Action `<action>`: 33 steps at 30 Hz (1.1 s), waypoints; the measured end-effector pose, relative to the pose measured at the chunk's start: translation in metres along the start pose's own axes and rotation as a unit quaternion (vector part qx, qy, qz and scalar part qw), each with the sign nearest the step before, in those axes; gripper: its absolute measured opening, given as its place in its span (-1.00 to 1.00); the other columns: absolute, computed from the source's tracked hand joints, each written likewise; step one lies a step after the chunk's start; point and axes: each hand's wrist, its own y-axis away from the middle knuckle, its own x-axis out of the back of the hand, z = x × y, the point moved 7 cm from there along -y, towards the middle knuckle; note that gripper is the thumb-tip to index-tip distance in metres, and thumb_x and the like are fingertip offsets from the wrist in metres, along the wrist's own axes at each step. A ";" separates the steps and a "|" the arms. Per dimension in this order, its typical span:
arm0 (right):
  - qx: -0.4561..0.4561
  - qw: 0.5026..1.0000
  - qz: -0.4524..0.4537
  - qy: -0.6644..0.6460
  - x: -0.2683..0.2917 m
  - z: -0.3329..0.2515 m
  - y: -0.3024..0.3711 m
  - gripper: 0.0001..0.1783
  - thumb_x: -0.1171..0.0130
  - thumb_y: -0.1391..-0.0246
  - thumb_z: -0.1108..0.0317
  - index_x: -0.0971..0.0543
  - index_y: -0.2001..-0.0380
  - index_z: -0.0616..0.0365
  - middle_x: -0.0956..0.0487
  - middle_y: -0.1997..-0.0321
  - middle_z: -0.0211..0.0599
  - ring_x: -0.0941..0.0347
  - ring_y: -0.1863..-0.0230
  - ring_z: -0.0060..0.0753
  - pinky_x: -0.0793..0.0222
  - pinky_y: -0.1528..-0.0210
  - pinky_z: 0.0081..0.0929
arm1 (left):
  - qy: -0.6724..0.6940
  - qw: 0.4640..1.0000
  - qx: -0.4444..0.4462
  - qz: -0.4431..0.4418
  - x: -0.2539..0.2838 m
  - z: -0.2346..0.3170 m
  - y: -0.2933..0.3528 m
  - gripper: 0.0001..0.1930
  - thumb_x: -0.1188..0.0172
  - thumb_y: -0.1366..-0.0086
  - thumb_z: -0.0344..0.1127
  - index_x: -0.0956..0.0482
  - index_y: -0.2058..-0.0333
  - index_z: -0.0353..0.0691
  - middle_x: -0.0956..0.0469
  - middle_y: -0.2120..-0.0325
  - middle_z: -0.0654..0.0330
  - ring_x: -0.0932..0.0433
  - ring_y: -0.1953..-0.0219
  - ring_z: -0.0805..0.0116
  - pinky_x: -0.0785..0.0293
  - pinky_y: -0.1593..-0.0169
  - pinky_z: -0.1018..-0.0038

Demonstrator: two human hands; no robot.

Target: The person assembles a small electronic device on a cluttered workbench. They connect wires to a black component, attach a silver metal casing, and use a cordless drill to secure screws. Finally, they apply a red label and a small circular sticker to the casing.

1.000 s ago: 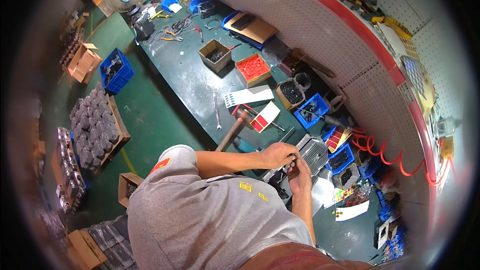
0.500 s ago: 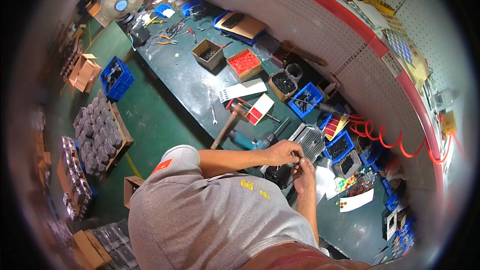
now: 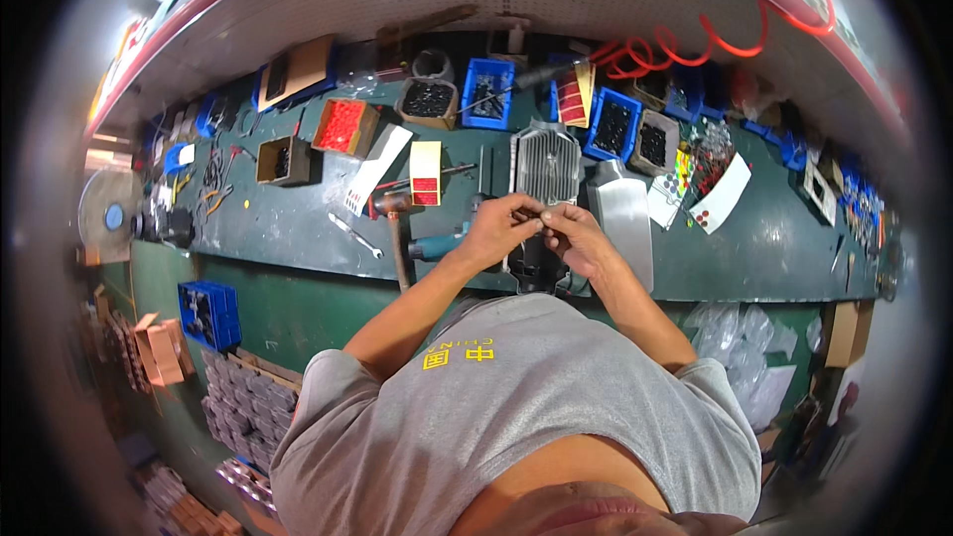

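Observation:
My left hand (image 3: pixel 502 229) and my right hand (image 3: pixel 580 238) meet at the fingertips, both pinched closed. Whatever small thing lies between them is too tiny to make out. Just beyond them on the bench is a grey finned metal housing (image 3: pixel 544 164); a dark part (image 3: pixel 537 266) shows below my hands, close to my shirt. A smooth silver metal cover (image 3: pixel 622 228) lies to the right of my right hand. Left of my left hand are a teal power tool (image 3: pixel 434 246), partly hidden by my arm, and a hammer (image 3: pixel 395 228) with a wooden handle.
Along the back of the green bench (image 3: pixel 754 253) stand a box of red parts (image 3: pixel 343 127), a box of black parts (image 3: pixel 429 99) and several blue bins (image 3: pixel 487 94). A wrench (image 3: pixel 355 235) lies at left. A red coiled hose (image 3: pixel 685 50) hangs above.
My view has swung to the right, so the bench now runs straight across in front of me. Both hands stay pinched together near the finned housing.

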 end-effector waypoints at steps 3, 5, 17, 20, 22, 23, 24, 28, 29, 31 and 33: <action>-0.001 1.000 0.003 0.010 0.002 0.001 0.003 -0.88 -0.35 -0.18 0.41 -0.58 0.35 0.13 -0.55 0.41 -0.44 -0.43 0.41 -0.60 -0.39 0.37 -0.65 | -0.045 0.999 -0.007 -0.022 -0.001 -0.001 -0.002 -0.83 -0.29 -0.29 -0.55 -0.60 0.15 -0.38 -0.67 0.27 0.20 -0.65 0.23 0.53 -0.60 0.17 0.56; -0.006 0.999 0.011 0.032 0.004 0.000 0.006 -0.88 -0.34 -0.20 0.41 -0.58 0.33 0.16 -0.56 0.41 -0.41 -0.44 0.44 -0.59 -0.42 0.37 -0.64 | -0.083 0.996 0.001 -0.015 -0.003 0.007 -0.002 -0.84 -0.30 -0.28 -0.54 -0.59 0.17 -0.40 -0.67 0.30 0.19 -0.66 0.26 0.52 -0.61 0.20 0.56; 0.047 0.984 0.070 0.154 0.000 -0.010 0.012 -0.91 -0.22 -0.16 0.43 -0.57 0.39 0.22 -0.57 0.44 -0.40 -0.43 0.49 -0.59 -0.38 0.41 -0.61 | -0.176 0.983 -0.029 0.046 -0.011 0.010 -0.001 -0.90 -0.30 -0.17 -0.55 -0.62 0.33 -0.43 -0.69 0.48 0.15 -0.61 0.41 0.61 -0.54 0.35 0.57; 0.076 0.977 0.066 0.188 0.000 -0.011 0.010 -0.88 -0.18 -0.13 0.45 -0.55 0.49 0.20 -0.51 0.51 -0.46 -0.39 0.51 -0.64 -0.32 0.46 -0.61 | -0.165 0.985 -0.022 0.047 -0.012 0.010 0.001 -0.90 -0.30 -0.14 -0.55 -0.62 0.34 -0.43 -0.68 0.51 0.17 -0.59 0.42 0.62 -0.52 0.36 0.58; 0.095 0.968 0.067 0.222 0.002 -0.009 0.010 -0.89 -0.17 -0.11 0.46 -0.55 0.50 0.20 -0.49 0.53 -0.48 -0.37 0.54 -0.65 -0.30 0.51 -0.61 | -0.183 0.982 -0.019 0.044 -0.013 0.007 0.003 -0.91 -0.30 -0.14 -0.56 -0.62 0.35 -0.42 -0.67 0.51 0.18 -0.59 0.43 0.63 -0.51 0.37 0.58; 0.105 0.963 0.067 0.238 0.003 -0.009 0.010 -0.89 -0.17 -0.09 0.46 -0.55 0.50 0.21 -0.47 0.55 -0.50 -0.37 0.56 -0.66 -0.28 0.53 -0.61 | -0.192 0.980 -0.018 0.042 -0.014 0.006 0.003 -0.91 -0.30 -0.14 -0.56 -0.62 0.36 -0.42 -0.67 0.51 0.18 -0.58 0.43 0.63 -0.51 0.37 0.58; 0.107 0.961 0.067 0.244 0.003 -0.009 0.009 -0.89 -0.17 -0.09 0.46 -0.55 0.50 0.22 -0.46 0.58 -0.51 -0.34 0.60 -0.68 -0.25 0.57 -0.61 | -0.183 0.982 -0.023 0.037 -0.014 0.006 0.003 -0.93 -0.30 -0.14 -0.55 -0.62 0.37 -0.40 -0.66 0.52 0.22 -0.57 0.42 0.64 -0.50 0.37 0.59; 0.118 0.936 0.059 0.327 -0.004 -0.017 0.017 -0.87 -0.16 -0.11 0.43 -0.56 0.47 0.25 -0.48 0.57 -0.49 -0.35 0.59 -0.71 -0.25 0.57 -0.63 | -0.144 0.988 -0.024 0.050 -0.015 0.008 0.005 -0.94 -0.29 -0.14 -0.55 -0.61 0.39 -0.38 -0.62 0.54 0.29 -0.52 0.46 0.67 -0.46 0.38 0.62; 0.126 0.934 0.056 0.328 -0.005 -0.018 0.019 -0.87 -0.15 -0.11 0.42 -0.56 0.47 0.25 -0.48 0.56 -0.49 -0.35 0.59 -0.71 -0.24 0.57 -0.63 | -0.126 0.991 -0.021 0.051 -0.015 0.007 0.006 -0.95 -0.28 -0.14 -0.55 -0.61 0.39 -0.38 -0.61 0.54 0.29 -0.50 0.46 0.67 -0.44 0.39 0.63; 0.142 0.931 0.052 0.332 -0.007 -0.021 0.022 -0.87 -0.15 -0.11 0.42 -0.57 0.46 0.24 -0.48 0.56 -0.49 -0.35 0.59 -0.71 -0.23 0.57 -0.64 | -0.089 0.994 -0.013 0.054 -0.016 0.005 0.006 -0.96 -0.28 -0.14 -0.55 -0.61 0.40 -0.37 -0.61 0.54 0.30 -0.48 0.47 0.69 -0.41 0.41 0.64; 0.125 0.942 0.034 0.310 -0.005 -0.018 0.020 -0.87 -0.15 -0.12 0.41 -0.57 0.45 0.24 -0.50 0.54 -0.47 -0.36 0.59 -0.68 -0.23 0.57 -0.63 | -0.053 0.997 0.021 0.049 -0.015 -0.003 0.006 -0.96 -0.25 -0.15 -0.54 -0.61 0.39 -0.35 -0.59 0.55 0.30 -0.51 0.50 0.64 -0.41 0.45 0.63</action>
